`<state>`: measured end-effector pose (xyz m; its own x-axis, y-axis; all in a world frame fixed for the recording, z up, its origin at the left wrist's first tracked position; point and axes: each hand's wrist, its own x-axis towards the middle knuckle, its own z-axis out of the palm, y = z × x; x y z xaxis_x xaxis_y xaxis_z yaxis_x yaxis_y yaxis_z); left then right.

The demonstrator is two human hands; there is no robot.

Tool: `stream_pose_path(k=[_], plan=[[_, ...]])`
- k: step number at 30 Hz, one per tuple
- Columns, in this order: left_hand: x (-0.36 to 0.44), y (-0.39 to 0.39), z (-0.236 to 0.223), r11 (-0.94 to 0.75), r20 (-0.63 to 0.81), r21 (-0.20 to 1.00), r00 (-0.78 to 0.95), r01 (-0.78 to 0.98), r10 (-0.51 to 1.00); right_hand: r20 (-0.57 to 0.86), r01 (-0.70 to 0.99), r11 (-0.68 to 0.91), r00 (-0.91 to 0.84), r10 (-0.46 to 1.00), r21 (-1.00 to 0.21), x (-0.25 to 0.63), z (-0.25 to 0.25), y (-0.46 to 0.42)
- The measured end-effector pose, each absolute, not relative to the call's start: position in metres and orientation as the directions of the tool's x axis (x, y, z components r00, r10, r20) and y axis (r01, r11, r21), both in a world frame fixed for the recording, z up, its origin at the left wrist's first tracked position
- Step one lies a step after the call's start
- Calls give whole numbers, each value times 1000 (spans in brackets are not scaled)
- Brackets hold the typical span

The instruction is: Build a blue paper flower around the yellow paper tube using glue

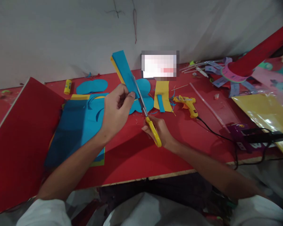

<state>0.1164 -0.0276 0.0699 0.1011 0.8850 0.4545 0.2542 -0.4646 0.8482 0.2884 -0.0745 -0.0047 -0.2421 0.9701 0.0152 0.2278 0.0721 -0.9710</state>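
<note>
Pinched in my left hand [118, 110] is a blue paper strip [124, 67], raised above the table, with a yellow layer showing along its left edge. My right hand [159, 127] grips yellow-handled scissors [153, 131]. Their blades point up and away, lying along the strip's right edge; whether the blades are apart I cannot tell. Behind the hands lie rounded blue paper cutouts [143, 86]. Just right of them is a yellow paper piece [165, 86] with a small blue strip [160, 103] on it. Under my left forearm are large blue sheets [70, 125] with yellow edges.
A red board [25, 141] stands at the left. A glue stick [67, 87] and another blue cutout [91, 86] are near the wall. To the right lie a yellow glue gun [187, 105] with a black cord, a clear stick [208, 106] and a yellow plastic packet [266, 116].
</note>
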Motion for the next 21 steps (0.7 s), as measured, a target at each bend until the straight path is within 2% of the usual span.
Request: stream_pose_path(k=[8,21], plan=[[116,-22,72,-518,515,845,59,129,855,44,275,111,-237,971,-955,289,-2,-75],[115,-20,68,-509,517,844,-3,171,856,-15,231,48,-265,964,-972,289,-7,-79]])
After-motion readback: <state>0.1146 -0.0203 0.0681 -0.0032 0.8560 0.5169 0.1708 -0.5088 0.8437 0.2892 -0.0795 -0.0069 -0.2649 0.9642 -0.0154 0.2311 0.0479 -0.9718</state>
